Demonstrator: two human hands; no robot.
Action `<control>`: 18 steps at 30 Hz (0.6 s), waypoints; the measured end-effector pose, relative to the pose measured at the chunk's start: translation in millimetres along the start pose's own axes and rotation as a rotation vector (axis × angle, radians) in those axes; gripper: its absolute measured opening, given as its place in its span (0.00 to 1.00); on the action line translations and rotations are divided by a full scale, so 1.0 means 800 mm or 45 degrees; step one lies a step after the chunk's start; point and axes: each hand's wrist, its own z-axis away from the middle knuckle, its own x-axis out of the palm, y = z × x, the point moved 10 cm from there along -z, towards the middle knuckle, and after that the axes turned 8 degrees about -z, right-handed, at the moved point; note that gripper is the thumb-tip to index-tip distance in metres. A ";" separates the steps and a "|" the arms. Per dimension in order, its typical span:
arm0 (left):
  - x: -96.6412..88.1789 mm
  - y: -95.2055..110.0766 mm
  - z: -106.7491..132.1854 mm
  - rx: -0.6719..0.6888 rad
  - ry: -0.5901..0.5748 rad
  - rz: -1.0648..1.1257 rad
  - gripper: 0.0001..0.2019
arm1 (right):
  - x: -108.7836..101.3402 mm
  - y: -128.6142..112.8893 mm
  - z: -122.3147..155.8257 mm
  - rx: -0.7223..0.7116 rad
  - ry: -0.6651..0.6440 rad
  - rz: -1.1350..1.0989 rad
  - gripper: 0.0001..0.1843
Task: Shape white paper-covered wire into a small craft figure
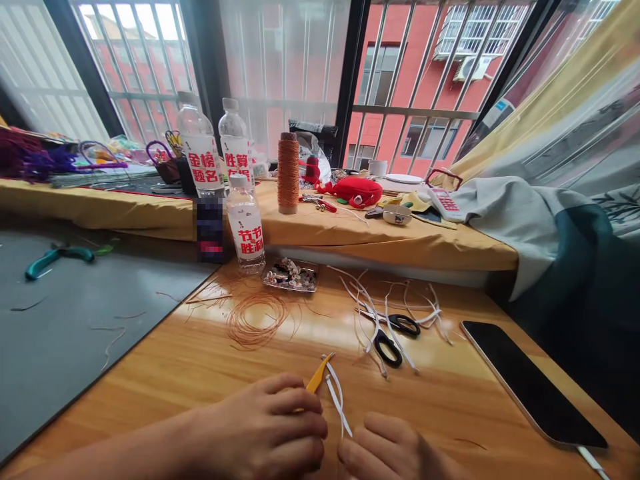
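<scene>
My left hand rests on the wooden table at the bottom middle, fingers curled round a yellow-handled tool whose tip points up and right. My right hand lies just to its right, fingers folded, pinching a thin white strip that loops up beside the tool's tip. A coil of copper-coloured thread lies beyond my hands. Black scissors lie among several loose white strips to the right.
A black phone lies at the right edge. Three water bottles, a bead tray and a copper thread spool stand near the yellow-clothed ledge. A grey mat with teal pliers covers the left.
</scene>
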 end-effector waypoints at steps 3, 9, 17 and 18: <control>0.006 -0.015 0.001 -0.096 -0.030 0.070 0.10 | -0.001 0.004 -0.002 0.008 -0.013 -0.005 0.20; 0.016 -0.003 -0.004 -0.015 -0.074 0.021 0.07 | 0.001 0.004 -0.009 0.003 -0.063 -0.042 0.22; 0.015 -0.016 0.002 -0.116 -0.040 0.003 0.12 | -0.002 0.009 -0.011 0.047 -0.010 -0.130 0.17; 0.013 -0.020 0.004 -0.142 0.002 0.011 0.12 | -0.002 0.009 -0.010 0.048 -0.007 -0.148 0.17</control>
